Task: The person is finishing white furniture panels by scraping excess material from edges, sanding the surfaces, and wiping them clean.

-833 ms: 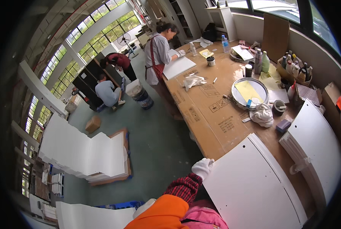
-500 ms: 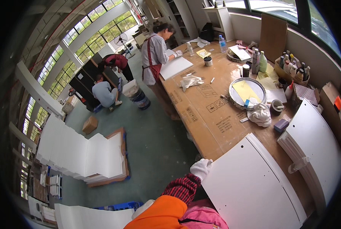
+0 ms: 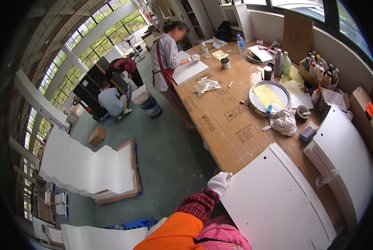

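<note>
One table [image 3: 224,137], left hand [image 3: 220,183] on panel [image 3: 276,204]

Bright gridded windows [image 3: 124,32] overlook a green floor [image 3: 170,166], with a pale wall [image 3: 270,27] at right.

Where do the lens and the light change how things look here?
Head view: the white panel bows along its right edge, and corners go black; the upper-right window is nearly washed out; the standing co-worker's head is blurred; the left hand looks fairly sharp.

One of the hands [image 3: 220,184], white-gloved, at a corner of a white panel [image 3: 278,202]
</note>
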